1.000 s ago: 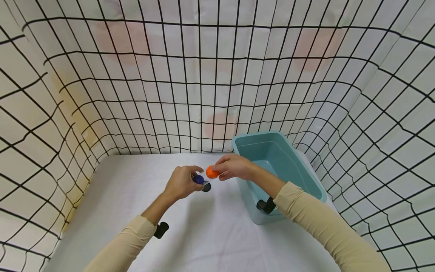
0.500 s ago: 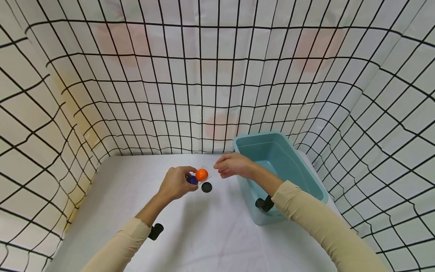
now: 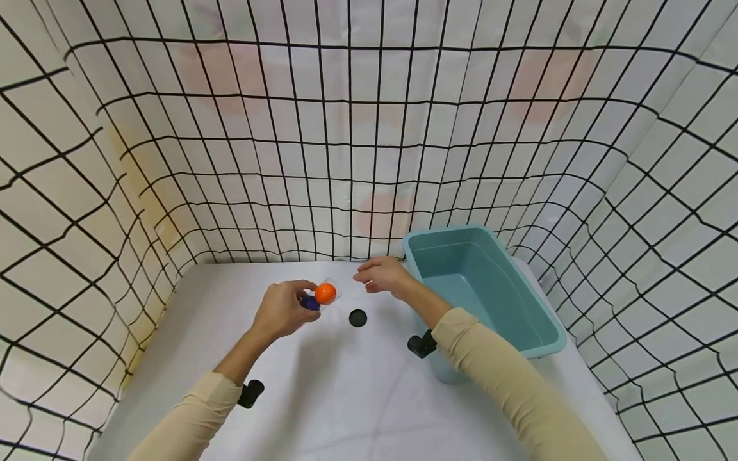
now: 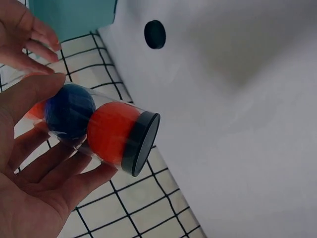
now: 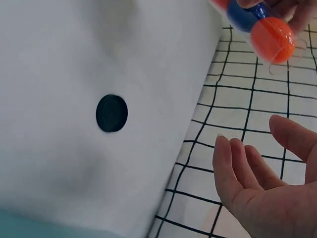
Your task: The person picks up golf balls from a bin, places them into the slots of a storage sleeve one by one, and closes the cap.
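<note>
Clear tube gripped in left hand above desk, orange ball at its mouth; right hand relaxed, empty. Left wrist: black-capped end, balls inside. Right wrist: loose black cap lying unfitted.

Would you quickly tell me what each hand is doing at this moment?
Left hand: grips a clear tube holding an orange ball and a blue ball.
Right hand: open, holding nothing.
</note>
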The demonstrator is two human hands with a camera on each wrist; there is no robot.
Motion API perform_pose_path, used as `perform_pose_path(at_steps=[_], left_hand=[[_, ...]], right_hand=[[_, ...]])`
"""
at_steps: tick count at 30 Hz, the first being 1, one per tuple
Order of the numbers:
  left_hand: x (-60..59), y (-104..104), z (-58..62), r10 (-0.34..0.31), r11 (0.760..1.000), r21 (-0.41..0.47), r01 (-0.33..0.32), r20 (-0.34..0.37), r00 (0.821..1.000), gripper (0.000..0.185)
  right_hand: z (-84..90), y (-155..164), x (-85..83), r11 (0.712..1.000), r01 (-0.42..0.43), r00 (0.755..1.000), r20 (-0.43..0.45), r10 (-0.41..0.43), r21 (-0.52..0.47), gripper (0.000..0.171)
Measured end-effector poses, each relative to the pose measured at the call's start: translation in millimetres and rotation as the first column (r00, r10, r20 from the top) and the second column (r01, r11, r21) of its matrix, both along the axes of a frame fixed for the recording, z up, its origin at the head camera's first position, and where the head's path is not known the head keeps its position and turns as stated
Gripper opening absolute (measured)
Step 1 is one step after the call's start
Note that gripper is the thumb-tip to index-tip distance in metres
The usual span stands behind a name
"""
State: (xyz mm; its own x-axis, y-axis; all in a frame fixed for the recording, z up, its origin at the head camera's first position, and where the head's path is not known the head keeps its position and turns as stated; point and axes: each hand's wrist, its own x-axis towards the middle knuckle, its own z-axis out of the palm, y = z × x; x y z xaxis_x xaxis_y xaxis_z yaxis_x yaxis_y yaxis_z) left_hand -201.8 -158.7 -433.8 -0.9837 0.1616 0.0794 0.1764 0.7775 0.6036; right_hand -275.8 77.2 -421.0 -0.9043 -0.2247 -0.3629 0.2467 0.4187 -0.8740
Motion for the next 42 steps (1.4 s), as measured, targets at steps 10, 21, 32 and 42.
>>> perform_pose_path(at_steps=[10, 21, 32, 42], left_hand=[[1.1, -9.8, 0.9, 0.012, 1.000, 0.014, -0.012, 0.004, 1.000, 0.046], [2.8, -15.3, -3.2, 0.025, 0.999, 0.025, -0.025, 0.011, 1.000, 0.046], [3.8, -15.7, -9.1, 0.029, 0.999, 0.031, -0.029, 0.000, 1.000, 0.046], [2.0, -8.8, -14.0, 0.025, 0.999, 0.033, -0.025, -0.008, 1.000, 0.045]], right_hand=[[-43.0, -7.4, -7.0, 0.981, 0.176, 0.984, -0.023, -0.179, -0.084, 0.037], [-90.0, -25.0, 6.0, 0.948, 0.301, 0.940, -0.197, -0.278, 0.100, 0.040], [-131.9, -28.0, 15.1, 0.929, 0.357, 0.908, -0.272, -0.320, 0.098, 0.035], [-155.8, -30.4, 21.9, 0.919, 0.382, 0.897, -0.279, -0.343, 0.098, 0.046]])
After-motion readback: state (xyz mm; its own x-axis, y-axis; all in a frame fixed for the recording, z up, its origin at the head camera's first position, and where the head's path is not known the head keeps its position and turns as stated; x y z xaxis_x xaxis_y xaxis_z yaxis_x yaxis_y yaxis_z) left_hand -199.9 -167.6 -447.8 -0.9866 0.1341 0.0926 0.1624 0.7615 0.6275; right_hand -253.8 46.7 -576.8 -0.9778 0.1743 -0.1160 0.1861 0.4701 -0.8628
